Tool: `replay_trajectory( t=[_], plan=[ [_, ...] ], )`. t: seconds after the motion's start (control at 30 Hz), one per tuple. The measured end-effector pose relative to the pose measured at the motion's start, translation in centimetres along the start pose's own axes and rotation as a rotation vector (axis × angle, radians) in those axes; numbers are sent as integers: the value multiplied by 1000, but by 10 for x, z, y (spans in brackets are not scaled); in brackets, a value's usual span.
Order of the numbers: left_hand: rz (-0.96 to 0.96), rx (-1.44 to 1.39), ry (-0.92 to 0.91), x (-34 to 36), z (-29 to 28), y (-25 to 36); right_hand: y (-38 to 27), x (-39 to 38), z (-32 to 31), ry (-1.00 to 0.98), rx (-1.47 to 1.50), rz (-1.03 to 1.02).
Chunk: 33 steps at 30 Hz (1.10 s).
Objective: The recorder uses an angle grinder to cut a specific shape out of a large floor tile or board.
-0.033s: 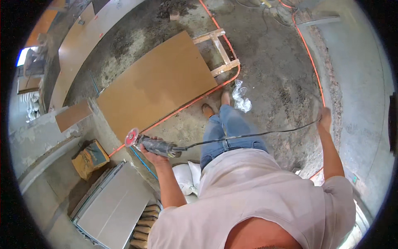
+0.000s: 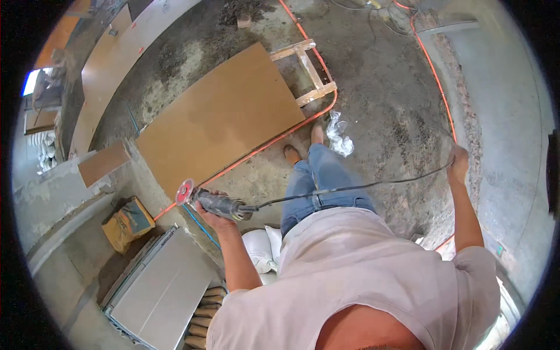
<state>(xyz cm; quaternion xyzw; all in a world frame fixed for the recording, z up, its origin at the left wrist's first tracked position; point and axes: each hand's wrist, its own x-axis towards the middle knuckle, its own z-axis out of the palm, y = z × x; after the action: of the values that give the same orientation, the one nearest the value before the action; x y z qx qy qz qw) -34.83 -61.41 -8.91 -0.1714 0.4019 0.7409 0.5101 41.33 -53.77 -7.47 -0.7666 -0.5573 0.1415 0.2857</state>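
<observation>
From where I stand, the brown board [image 2: 216,116] lying on the floor [image 2: 396,116] makes the best marker. The angle grinder [image 2: 221,205] is just off the board's corner nearest the left hand [image 2: 212,218], whose fingers are wrapped firmly around the tool's body. The red disc [image 2: 185,191] points outward past that same corner, touching nothing that I can see, and I cannot tell whether it is turning. Well apart from the board, on its right, the right hand [image 2: 458,163] is closed around the black power cord [image 2: 373,184], which runs up off the floor in a shallow sag between the two hands. Where the cord goes beyond that fist I cannot make out, so whether it is plugged in stays unknown. As for progress, I judge this to be a point of handling rather than cutting: the grinder is picked up and a length of cord drawn out, while the disc is not yet set to any surface and the cord is neither laid down nor coiled. I can see no fresh cut across the board, nor on the wooden frame [image 2: 318,95] beside its far right edge.
</observation>
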Motion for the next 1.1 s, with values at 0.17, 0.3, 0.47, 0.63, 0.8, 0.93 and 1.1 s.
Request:
replay_trajectory(
  t=[0.17,0.3,0.47,0.63,0.8,0.93,1.1],
  plan=[
    [-129,-154,-42,14,18,-14,27,43,25,26,403,352],
    [-137,-60,-40,17,36,-38,17,60,59,27,1099,583],
    [-191,-100,26,9,62,-72,9,90,60,-131,673,597],
    [-154,-76,48,2,57,-81,-52,108,71,-61,343,420],
    [-234,-72,16,9,41,-76,-74,116,77,-86,378,349],
    [-203,-58,4,7,41,-69,-76,106,86,-111,507,351],
    [-239,-80,73,3,18,-34,-97,82,110,-51,421,334]
  ],
)
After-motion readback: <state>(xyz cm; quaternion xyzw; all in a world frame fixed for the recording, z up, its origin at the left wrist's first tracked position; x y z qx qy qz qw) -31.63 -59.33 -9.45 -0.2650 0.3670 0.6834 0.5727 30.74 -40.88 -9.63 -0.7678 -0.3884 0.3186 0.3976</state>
